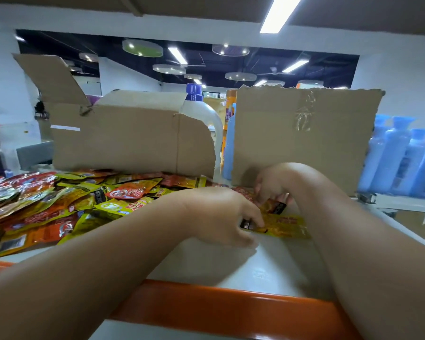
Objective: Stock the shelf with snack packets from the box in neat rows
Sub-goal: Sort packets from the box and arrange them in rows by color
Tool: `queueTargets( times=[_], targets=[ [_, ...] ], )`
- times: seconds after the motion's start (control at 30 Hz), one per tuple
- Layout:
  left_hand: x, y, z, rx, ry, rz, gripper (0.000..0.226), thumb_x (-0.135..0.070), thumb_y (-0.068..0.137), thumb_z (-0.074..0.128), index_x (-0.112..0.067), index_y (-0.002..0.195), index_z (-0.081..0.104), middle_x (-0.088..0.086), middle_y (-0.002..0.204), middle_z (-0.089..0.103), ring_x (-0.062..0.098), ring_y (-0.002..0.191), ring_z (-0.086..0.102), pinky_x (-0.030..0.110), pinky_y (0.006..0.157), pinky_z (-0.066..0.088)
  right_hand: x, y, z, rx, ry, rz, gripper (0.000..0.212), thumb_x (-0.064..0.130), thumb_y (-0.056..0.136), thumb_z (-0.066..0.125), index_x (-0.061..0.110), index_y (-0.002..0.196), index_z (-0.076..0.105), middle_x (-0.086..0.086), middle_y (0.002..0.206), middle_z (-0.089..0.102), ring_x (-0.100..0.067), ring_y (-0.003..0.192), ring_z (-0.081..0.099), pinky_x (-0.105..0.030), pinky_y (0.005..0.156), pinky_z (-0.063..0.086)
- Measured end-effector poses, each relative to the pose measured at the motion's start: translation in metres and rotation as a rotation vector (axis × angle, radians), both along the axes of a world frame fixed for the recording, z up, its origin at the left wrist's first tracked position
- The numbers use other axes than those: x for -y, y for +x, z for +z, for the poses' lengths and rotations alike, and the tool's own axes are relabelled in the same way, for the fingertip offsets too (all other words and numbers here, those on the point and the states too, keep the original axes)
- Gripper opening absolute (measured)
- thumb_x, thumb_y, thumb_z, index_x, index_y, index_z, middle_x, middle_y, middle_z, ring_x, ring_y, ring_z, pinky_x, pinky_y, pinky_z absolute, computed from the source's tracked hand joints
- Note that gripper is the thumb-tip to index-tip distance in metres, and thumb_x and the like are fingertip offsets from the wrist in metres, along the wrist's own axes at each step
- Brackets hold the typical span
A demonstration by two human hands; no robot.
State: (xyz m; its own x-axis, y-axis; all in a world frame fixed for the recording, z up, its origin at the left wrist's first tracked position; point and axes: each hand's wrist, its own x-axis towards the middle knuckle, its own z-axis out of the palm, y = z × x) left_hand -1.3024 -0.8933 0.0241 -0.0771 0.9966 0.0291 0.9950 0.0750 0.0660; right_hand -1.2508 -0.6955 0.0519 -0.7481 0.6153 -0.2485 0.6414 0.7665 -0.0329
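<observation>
Several red, orange and yellow snack packets [66,204] lie in a loose heap on the left half of the white shelf [268,268]. My left hand [221,214] pinches the left end of a yellow packet [286,225] lying flat on the shelf. Farther back, my right hand [274,184] holds a small yellow and red packet [275,206] with curled fingers, close to the cardboard. An open cardboard box [133,141] stands behind the heap.
A second cardboard piece [302,138] stands upright at the back right. A white jug [206,114] with a blue cap shows between the cardboard pieces. Blue bottles [400,158] line the right side. The shelf's orange front edge [226,305] runs below my arms.
</observation>
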Motion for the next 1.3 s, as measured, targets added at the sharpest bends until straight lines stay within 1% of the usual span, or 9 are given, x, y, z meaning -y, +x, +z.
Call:
queueTargets(
  times=[0.1, 0.2, 0.27, 0.43, 0.67, 0.83, 0.93, 1.1, 1.3],
  targets=[
    [-0.002, -0.003, -0.001, -0.140, 0.227, -0.038, 0.035, -0.063, 0.092, 0.062, -0.031, 0.098, 0.075, -0.012, 0.100, 0.066, 0.011, 0.093, 0.061, 0.036, 0.083, 0.055, -0.004, 0.001, 0.001, 0.035, 0.019, -0.031, 0.051, 0.033, 0.089, 0.077, 0.007, 0.131, 0.064, -0.013, 0.123, 0.067, -0.025, 0.086, 0.063, -0.029, 0.055, 0.048],
    [-0.007, 0.005, -0.007, -0.032, 0.118, -0.056, 0.051, -0.070, 0.092, 0.059, -0.047, 0.137, 0.054, -0.015, 0.135, 0.059, 0.013, 0.120, 0.055, 0.035, 0.100, 0.049, -0.001, 0.005, 0.002, 0.031, 0.034, 0.001, 0.046, 0.028, 0.092, 0.073, 0.008, 0.131, 0.063, -0.013, 0.122, 0.068, -0.024, 0.086, 0.061, -0.024, 0.053, 0.045],
    [-0.011, 0.010, -0.012, 0.003, 0.003, 0.001, 0.055, -0.075, 0.091, 0.055, -0.053, 0.140, 0.046, -0.011, 0.137, 0.060, 0.018, 0.121, 0.057, 0.038, 0.101, 0.051, 0.003, 0.008, 0.003, 0.005, 0.028, 0.031, 0.047, 0.032, 0.090, 0.074, 0.011, 0.130, 0.062, -0.011, 0.124, 0.067, -0.024, 0.094, 0.061, -0.024, 0.055, 0.045],
    [-0.008, -0.002, -0.009, -0.008, 0.168, 0.069, 0.031, -0.063, 0.088, 0.068, -0.033, 0.095, 0.063, -0.008, 0.088, 0.061, 0.014, 0.081, 0.059, 0.034, 0.072, 0.053, 0.001, 0.007, 0.001, -0.009, 0.012, 0.036, 0.051, 0.032, 0.089, 0.076, 0.011, 0.133, 0.061, -0.011, 0.125, 0.066, -0.024, 0.095, 0.059, -0.025, 0.057, 0.045],
    [-0.003, -0.001, 0.005, -0.021, 0.008, 0.157, 0.044, -0.064, 0.088, 0.069, -0.044, 0.127, 0.061, -0.013, 0.117, 0.062, 0.012, 0.106, 0.061, 0.033, 0.091, 0.053, 0.004, 0.003, 0.003, 0.098, -0.048, 0.038, 0.049, 0.022, 0.090, 0.074, 0.004, 0.133, 0.058, -0.014, 0.113, 0.063, -0.023, 0.081, 0.061, -0.019, 0.041, 0.050],
    [-0.002, 0.001, 0.012, 0.007, 0.030, 0.186, 0.036, -0.052, 0.081, 0.078, -0.045, 0.114, 0.065, -0.017, 0.102, 0.064, -0.001, 0.084, 0.060, 0.023, 0.069, 0.050, 0.006, -0.002, 0.001, 0.139, 0.046, 0.082, 0.034, 0.030, 0.072, 0.087, 0.011, 0.097, 0.073, -0.007, 0.093, 0.072, -0.028, 0.087, 0.070, -0.041, 0.085, 0.059],
    [-0.001, 0.000, 0.012, 0.031, 0.046, 0.215, 0.030, -0.047, 0.077, 0.079, -0.041, 0.104, 0.067, -0.015, 0.096, 0.067, 0.001, 0.079, 0.063, 0.028, 0.070, 0.055, 0.006, 0.018, 0.002, 0.070, 0.065, 0.128, 0.035, 0.028, 0.069, 0.086, 0.011, 0.094, 0.069, -0.005, 0.080, 0.067, -0.028, 0.079, 0.067, -0.037, 0.073, 0.056],
    [-0.009, 0.007, 0.015, 0.178, 0.138, 0.225, 0.023, -0.046, 0.075, 0.083, -0.040, 0.094, 0.070, -0.019, 0.089, 0.070, -0.001, 0.074, 0.066, 0.027, 0.066, 0.055, -0.021, 0.094, 0.009, -0.119, 0.045, 0.097, 0.028, 0.021, 0.081, 0.073, 0.012, 0.106, 0.063, -0.012, 0.093, 0.067, -0.030, 0.080, 0.068, -0.038, 0.064, 0.057],
    [-0.060, 0.079, 0.026, 0.199, 0.224, 0.196, 0.032, -0.056, 0.065, 0.080, -0.043, 0.093, 0.072, -0.022, 0.088, 0.070, 0.001, 0.080, 0.068, 0.035, 0.074, 0.061, -0.071, 0.215, 0.012, -0.292, 0.077, 0.057, 0.010, 0.026, 0.077, 0.067, 0.025, 0.082, 0.059, 0.003, 0.072, 0.065, -0.018, 0.062, 0.060, -0.026, 0.056, 0.043]
  ],
)
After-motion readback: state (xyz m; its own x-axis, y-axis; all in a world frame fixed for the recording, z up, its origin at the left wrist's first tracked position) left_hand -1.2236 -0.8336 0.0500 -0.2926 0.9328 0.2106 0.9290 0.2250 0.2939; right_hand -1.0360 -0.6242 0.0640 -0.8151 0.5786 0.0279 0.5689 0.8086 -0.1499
